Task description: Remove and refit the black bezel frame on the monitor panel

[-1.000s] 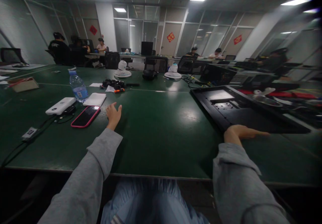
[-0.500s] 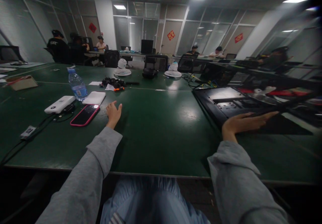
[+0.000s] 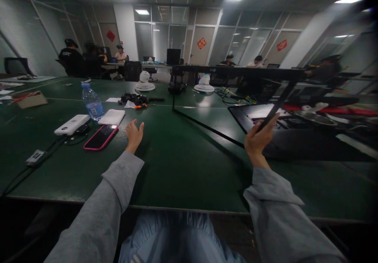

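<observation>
Clearly, the right hand (image 3: 256,141) has its grip closed round the right end of the thin black frame (image 3: 251,73), whose length runs leftward from above the black panel (image 3: 310,143); the farther left hand (image 3: 135,135) is open, empty

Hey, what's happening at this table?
Someone sitting at the green table is holding up a thin black rectangular frame by one side with their right hand. Behind that hand, a flat black panel lies on the table. Their left hand is empty, fingers spread, just beside a phone with a pink edge.
</observation>
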Tool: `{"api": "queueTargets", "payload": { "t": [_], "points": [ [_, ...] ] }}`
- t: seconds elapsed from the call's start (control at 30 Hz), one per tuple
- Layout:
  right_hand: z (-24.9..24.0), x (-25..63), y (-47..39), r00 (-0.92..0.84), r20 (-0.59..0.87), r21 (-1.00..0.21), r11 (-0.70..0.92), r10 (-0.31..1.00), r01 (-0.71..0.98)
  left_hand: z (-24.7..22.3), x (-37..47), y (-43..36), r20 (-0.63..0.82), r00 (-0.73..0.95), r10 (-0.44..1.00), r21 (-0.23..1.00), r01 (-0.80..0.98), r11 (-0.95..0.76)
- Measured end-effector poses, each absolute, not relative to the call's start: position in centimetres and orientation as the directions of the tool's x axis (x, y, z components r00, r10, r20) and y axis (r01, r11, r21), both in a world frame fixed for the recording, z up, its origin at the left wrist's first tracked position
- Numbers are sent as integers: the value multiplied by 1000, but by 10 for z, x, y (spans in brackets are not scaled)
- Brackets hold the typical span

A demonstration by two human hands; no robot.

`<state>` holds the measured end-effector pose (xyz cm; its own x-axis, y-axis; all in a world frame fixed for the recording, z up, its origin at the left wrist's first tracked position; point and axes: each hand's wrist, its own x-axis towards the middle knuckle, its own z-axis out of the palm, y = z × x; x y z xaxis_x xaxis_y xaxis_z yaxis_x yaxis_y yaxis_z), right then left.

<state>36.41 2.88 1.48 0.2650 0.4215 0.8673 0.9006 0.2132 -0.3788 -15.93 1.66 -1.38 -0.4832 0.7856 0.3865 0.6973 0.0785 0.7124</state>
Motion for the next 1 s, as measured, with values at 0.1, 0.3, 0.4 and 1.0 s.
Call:
{"api": "queueTargets", "payload": {
  "t": [0.1, 0.3, 0.4, 1.0],
  "points": [
    [14, 360, 28, 303, 803, -439, 166, 513, 883, -18, -160, 19, 428, -463, 776, 727, 686, 9],
    [8, 356, 30, 351, 669, -524, 82, 655, 848, -16, -156, 18, 466, -346, 814, 712, 693, -113],
    [1, 360, 34, 390, 564, -532, -41, 728, 846, -13, -154, 17, 454, -268, 850, 688, 711, -144],
    [-47, 390, 65, 178, 456, -349, -8, 872, 937, -20, -161, 14, 320, -314, 894, 521, 846, 111]
  ]
}}
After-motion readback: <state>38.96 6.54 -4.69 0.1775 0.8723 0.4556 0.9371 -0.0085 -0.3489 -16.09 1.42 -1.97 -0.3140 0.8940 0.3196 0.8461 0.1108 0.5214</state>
